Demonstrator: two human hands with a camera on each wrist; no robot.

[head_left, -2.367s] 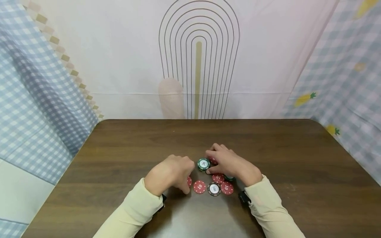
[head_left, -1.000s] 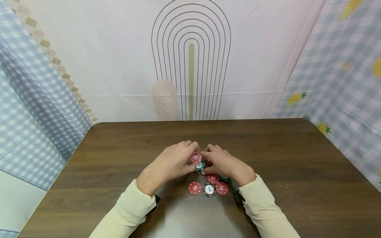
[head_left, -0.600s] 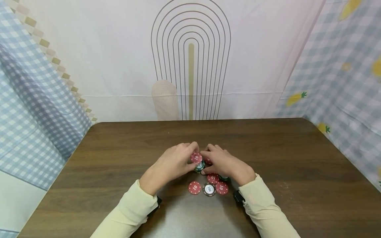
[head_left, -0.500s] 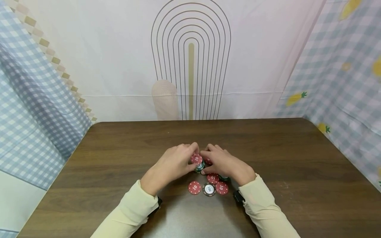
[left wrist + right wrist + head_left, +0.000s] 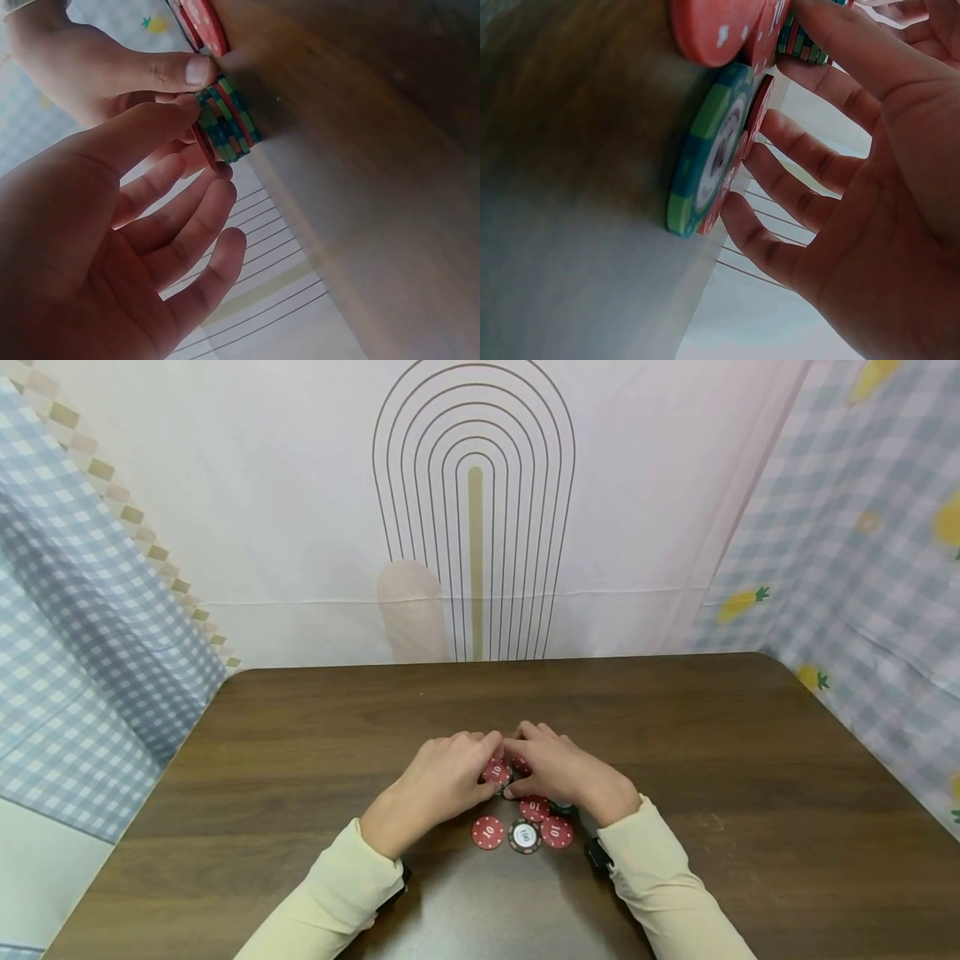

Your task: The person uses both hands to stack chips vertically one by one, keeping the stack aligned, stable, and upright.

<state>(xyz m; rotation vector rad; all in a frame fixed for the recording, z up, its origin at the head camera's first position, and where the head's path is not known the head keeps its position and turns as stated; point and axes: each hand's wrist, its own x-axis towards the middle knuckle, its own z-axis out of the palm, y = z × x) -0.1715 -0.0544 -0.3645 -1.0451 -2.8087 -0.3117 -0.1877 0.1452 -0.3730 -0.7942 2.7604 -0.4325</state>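
Observation:
A short stack of mostly green poker chips stands on the table, with a red layer low in it. My left hand pinches a red 10 chip between thumb and fingers at the top of that stack; in the left wrist view this red chip tilts slightly off the top. My right hand grips the stack from the right, its thumb and index finger on the sides. Under the right palm lie a green chip and several red ones, partly hidden.
In front of the hands lie a red 10 chip, a black 100 chip and two more red chips, one of them beside the black. The brown wooden table meets hanging cloth at its back and sides.
My left hand took a red chip from the left of the group and carried it over the green stack. It has since lowered it onto the top. The right hand has stayed by the stack.

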